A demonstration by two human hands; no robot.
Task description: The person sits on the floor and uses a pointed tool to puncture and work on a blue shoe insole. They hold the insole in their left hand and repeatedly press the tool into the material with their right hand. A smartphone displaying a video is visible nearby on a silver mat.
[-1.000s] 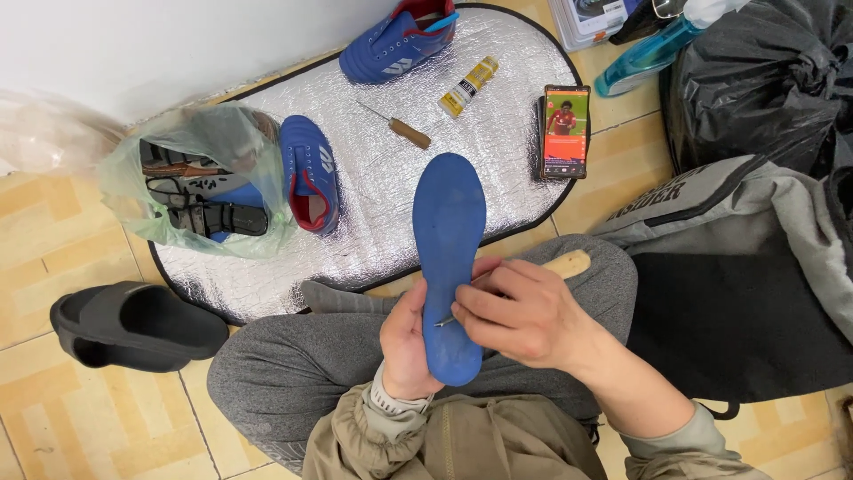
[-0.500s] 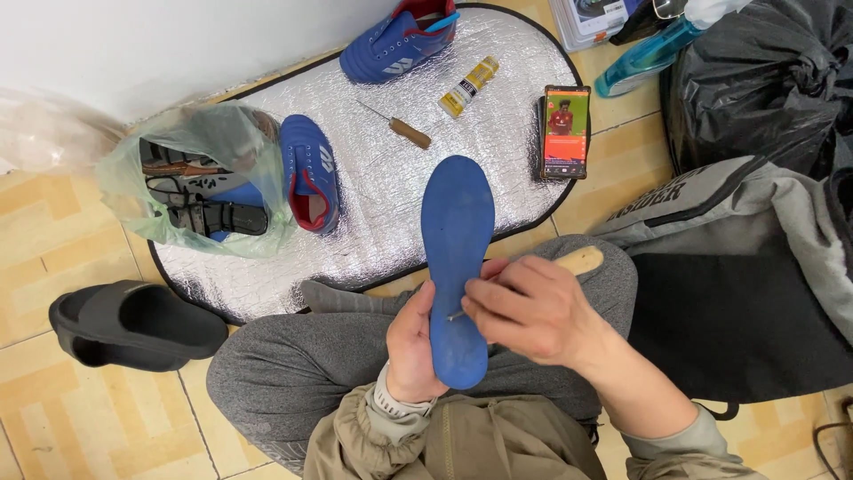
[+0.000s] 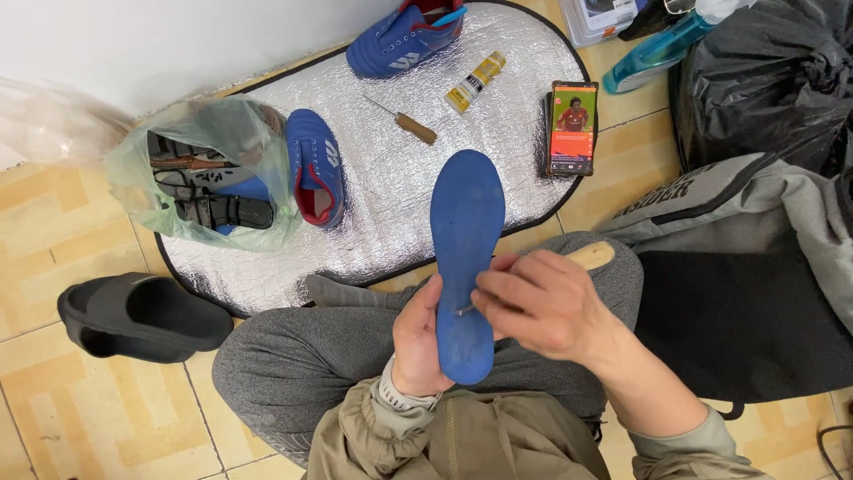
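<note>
A blue shoe insole (image 3: pixel 465 240) stands upright over my lap. My left hand (image 3: pixel 416 342) grips its lower edge from the left. My right hand (image 3: pixel 538 307) holds a tool with a pale wooden handle (image 3: pixel 593 256), and a thin metal tip shows at the insole's surface near my fingers. A blue boot with a red lining (image 3: pixel 315 167) lies on its side on the silver mat (image 3: pixel 391 204). A second blue boot (image 3: pixel 404 36) rests at the mat's far end.
On the mat lie an awl with a wooden handle (image 3: pixel 410 123), a yellow glue tube (image 3: pixel 475 82) and a lit phone (image 3: pixel 571 127). A clear bag of shoe parts (image 3: pixel 200 178) sits left, a black slipper (image 3: pixel 142 316) near my knee. Black bags and grey clothing crowd the right.
The insole has shifted slightly right and up in my hands. My right hand moved along with it. Everything on the mat stays where it was.
</note>
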